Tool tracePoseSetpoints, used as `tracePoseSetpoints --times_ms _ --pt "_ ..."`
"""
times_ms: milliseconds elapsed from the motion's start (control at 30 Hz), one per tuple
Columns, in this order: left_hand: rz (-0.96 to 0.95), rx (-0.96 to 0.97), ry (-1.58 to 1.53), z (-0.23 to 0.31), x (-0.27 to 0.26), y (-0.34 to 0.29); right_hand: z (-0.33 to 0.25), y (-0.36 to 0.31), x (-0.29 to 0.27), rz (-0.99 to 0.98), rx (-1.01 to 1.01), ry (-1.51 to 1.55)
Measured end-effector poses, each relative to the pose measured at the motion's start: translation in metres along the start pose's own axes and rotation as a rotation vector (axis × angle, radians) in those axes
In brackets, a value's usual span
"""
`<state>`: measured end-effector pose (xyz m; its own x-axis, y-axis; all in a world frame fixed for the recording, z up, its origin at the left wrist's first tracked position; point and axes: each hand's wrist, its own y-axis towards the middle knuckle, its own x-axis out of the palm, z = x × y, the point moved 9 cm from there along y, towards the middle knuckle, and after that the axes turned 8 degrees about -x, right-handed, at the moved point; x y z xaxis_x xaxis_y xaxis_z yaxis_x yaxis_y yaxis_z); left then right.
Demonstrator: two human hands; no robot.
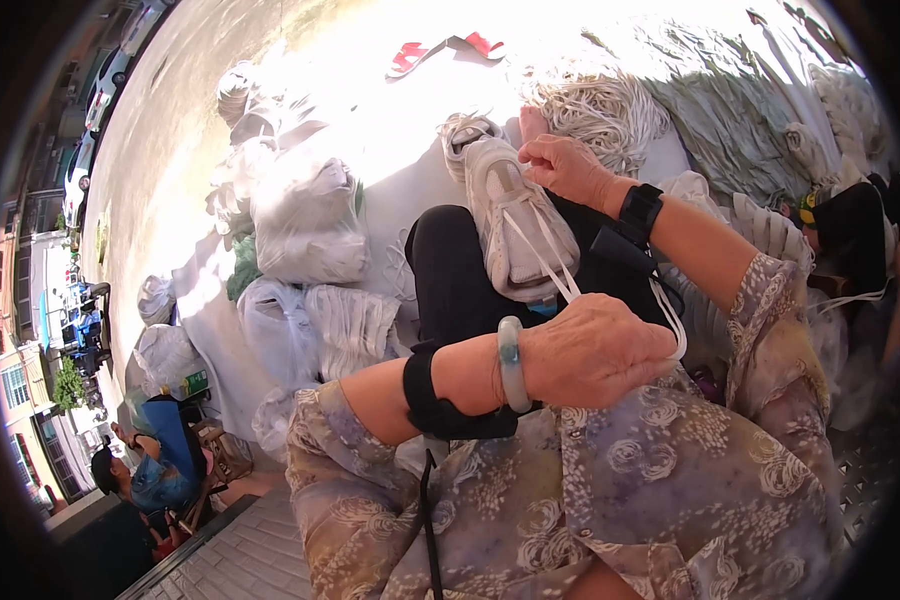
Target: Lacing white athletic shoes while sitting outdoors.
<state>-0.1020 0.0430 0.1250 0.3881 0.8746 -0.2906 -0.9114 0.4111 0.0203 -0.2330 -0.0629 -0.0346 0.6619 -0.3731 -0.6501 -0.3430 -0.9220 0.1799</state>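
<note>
A white lace-up sneaker [515, 225] rests on my black-trousered lap. White shoelace [545, 262] strands run from its lacing down to my left hand [600, 350]. That hand is closed around the lace, and a loop of it comes out by the fingertips on the right. At the shoe's upper right edge, by the lacing opening, my right hand [567, 170] is closed in a pinch on the lace. Its fingertips partly cover the lace there. Another pale shoe [467, 130] lies just beyond the sneaker.
Bundles of white shoes in clear plastic bags [310, 215] lie to the left. A heap of white laces [610, 115] is at the far right, beside a greenish sheet [730, 120]. Red-and-white sandals [445, 52] lie farther off. A seated person [155, 475] is at lower left.
</note>
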Motion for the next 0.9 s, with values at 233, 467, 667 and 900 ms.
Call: tracePoseSetpoints --times_ms 233,467,667,900 --pt "0.006 0.033 -0.016 0.003 0.003 0.004 -0.069 -0.010 0.045 -0.359 -0.492 -0.625" --pt "0.034 0.015 -0.022 -0.004 -0.004 -0.013 -0.080 -0.011 0.076 -0.567 -0.717 -0.808" --pt "0.101 0.113 -0.064 0.000 -0.018 -0.027 -0.085 -0.007 0.081 -0.635 -0.824 -0.899" --pt "0.147 0.181 -0.090 0.010 -0.025 -0.031 -0.111 0.002 0.077 -0.588 -1.033 -0.924"
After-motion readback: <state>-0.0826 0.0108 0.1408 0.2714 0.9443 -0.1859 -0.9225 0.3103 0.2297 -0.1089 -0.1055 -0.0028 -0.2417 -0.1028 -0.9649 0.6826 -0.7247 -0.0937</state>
